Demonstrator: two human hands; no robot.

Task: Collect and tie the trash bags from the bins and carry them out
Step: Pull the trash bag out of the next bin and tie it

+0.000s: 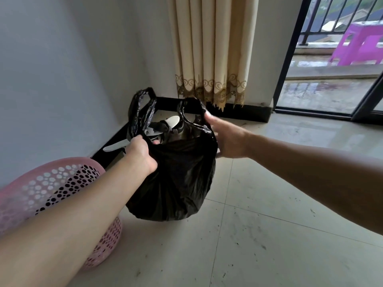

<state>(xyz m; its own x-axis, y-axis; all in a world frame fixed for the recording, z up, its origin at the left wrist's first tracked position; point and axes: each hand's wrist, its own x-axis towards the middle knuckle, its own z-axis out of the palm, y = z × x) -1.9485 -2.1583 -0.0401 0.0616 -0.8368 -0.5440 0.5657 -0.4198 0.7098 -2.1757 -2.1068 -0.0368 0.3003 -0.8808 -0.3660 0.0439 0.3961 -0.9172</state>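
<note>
A black trash bag (pixel 178 179) is seen just to the right of a pink perforated bin (pixel 41 183), out of it and low over the tiled floor (pixel 269 235); whether its bottom is set down on the tiles cannot be told. The bag's mouth is open, and pale flat pieces of rubbish (pixel 116 146) are seen poking out on the side nearest the bin. The bag's rim on that bin side is gripped by the left hand (pixel 141 154), with the fingers curled over the plastic below the left handle loop (pixel 143 108). The side of the bag away from the bin is met by the right hand (pixel 228 139), whose fingertips are placed at the foot of the right handle loop (pixel 183 114); whether that loop is pinched or merely touched cannot be told. Both loops are left untied. Beyond the bin and to its right, a cream curtain (pixel 211 48) is hung against the wall. Farther right from the bin, a dark door frame (pixel 290 59) and a purple stool (pixel 360 44) outside are visible.
</note>
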